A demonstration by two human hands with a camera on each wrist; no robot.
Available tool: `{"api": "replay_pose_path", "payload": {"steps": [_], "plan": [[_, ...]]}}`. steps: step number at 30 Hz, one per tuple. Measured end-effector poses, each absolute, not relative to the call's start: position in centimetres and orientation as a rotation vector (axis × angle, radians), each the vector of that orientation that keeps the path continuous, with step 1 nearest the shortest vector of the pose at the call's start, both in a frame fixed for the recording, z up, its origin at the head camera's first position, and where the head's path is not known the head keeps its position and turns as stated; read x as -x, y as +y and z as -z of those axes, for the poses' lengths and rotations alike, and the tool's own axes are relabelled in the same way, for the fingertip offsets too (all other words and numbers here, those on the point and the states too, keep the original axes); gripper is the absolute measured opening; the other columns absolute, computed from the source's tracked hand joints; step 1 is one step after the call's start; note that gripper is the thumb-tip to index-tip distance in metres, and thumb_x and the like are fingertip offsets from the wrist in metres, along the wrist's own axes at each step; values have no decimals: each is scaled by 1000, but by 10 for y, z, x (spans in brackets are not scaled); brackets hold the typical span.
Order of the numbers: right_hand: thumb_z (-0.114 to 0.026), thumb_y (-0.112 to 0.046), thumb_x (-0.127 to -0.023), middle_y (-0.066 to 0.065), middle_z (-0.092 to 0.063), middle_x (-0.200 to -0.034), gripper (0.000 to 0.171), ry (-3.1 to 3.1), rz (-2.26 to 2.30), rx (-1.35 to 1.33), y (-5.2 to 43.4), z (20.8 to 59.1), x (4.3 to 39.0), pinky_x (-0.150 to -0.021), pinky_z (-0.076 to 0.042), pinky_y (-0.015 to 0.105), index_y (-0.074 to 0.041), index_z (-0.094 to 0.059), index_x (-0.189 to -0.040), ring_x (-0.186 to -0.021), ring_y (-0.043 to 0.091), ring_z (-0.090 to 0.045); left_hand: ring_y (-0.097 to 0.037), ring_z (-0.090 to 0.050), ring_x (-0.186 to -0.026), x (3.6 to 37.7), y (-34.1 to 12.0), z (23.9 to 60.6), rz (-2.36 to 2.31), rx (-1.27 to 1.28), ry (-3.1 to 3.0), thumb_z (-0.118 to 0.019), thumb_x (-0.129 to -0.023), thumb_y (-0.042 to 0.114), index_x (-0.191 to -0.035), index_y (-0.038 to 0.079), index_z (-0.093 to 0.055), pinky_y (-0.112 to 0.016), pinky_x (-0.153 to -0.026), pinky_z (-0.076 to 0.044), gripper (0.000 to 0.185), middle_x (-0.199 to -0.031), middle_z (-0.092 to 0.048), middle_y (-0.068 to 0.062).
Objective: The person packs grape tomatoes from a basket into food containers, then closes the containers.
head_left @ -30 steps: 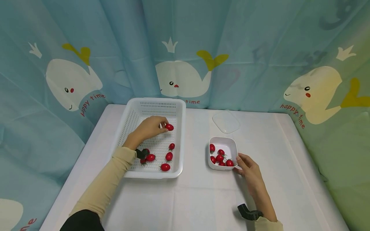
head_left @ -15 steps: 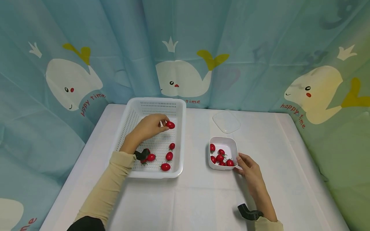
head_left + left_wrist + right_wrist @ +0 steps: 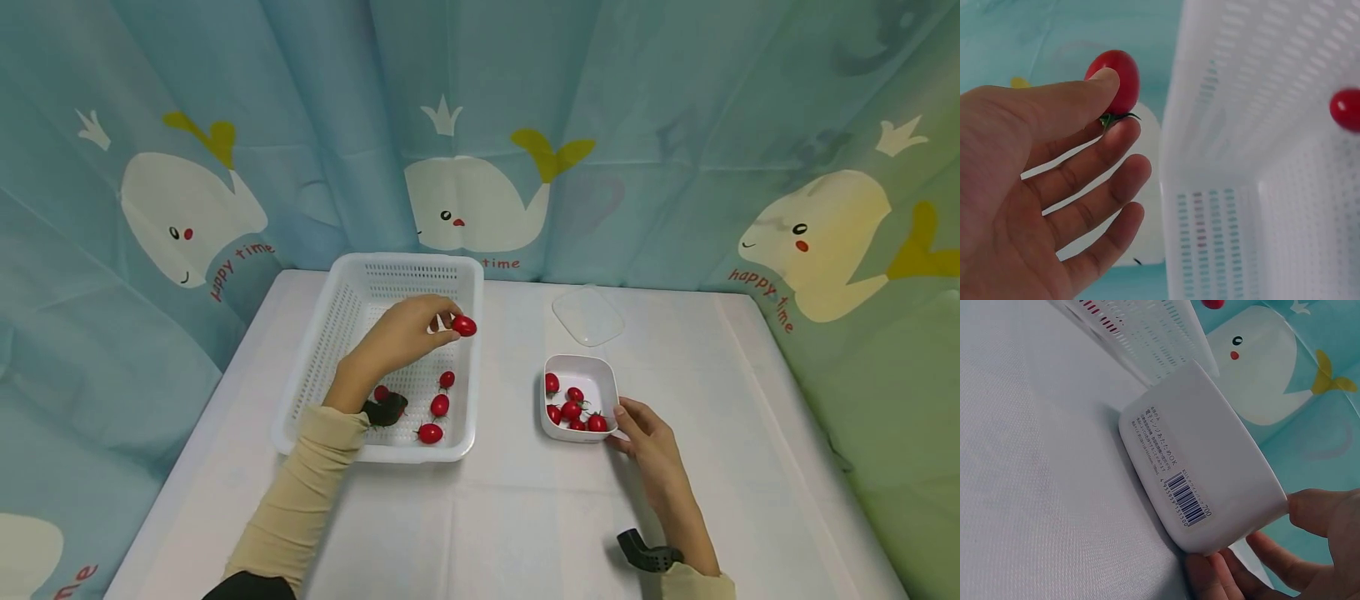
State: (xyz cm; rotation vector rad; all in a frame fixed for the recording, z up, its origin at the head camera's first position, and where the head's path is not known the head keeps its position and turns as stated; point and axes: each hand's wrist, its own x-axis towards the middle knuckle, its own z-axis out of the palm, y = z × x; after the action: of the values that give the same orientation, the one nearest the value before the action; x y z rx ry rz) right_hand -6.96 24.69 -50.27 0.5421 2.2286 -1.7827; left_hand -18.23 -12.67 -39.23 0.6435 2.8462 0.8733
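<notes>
Nearby, clear lid behind small white container, whale curtain backdrop

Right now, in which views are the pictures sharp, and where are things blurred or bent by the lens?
Head view: even, soft light, sharp; the curtain bows toward the edges. Left wrist view: the left hand and its tomato are fairly sharp, the basket soft. Right wrist view: the container label is readable; the fingers are blurred.

On the surface, the basket sits left, the small container right, its lid lying behind it. Loose tomatoes lie in the basket's near end; more tomatoes sit in the container's near half.
</notes>
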Motion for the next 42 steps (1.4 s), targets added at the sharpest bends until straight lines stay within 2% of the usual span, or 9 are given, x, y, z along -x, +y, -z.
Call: {"api": "replay_pose_path", "payload": {"steps": [14,29,42], "plan": [[-53,-44,-108,14,-43,-163,61,2232,1787,-537,247,502,71,-86,-49,6,-9,-42,-156,-143,27,-45,-20,-65,-101,175,-88,391,-901,-798,2778,-74,-98,25,-128,17,-70,-35,-86,-55,31,-110,-71,1],[-53,-42,-109,16,-45,-161,58,2256,1767,-545,245,499,71,-86,-51,8,-8,-43,-156,-138,26,-47,-20,-66,-99,163,-53,396,-885,-943,2729,-75,-98,25,-124,16,-70,-30,-82,-53,28,-104,-70,3],[-50,-37,-110,19,-46,-160,55,2279,1694,-507,246,493,72,-88,-54,13,-6,-44,-155,-137,31,-50,-17,-67,-102,147,-22,404,-829,-1067,2672,-74,-98,27,-125,17,-71,-28,-87,-53,29,-108,-70,4]]}}
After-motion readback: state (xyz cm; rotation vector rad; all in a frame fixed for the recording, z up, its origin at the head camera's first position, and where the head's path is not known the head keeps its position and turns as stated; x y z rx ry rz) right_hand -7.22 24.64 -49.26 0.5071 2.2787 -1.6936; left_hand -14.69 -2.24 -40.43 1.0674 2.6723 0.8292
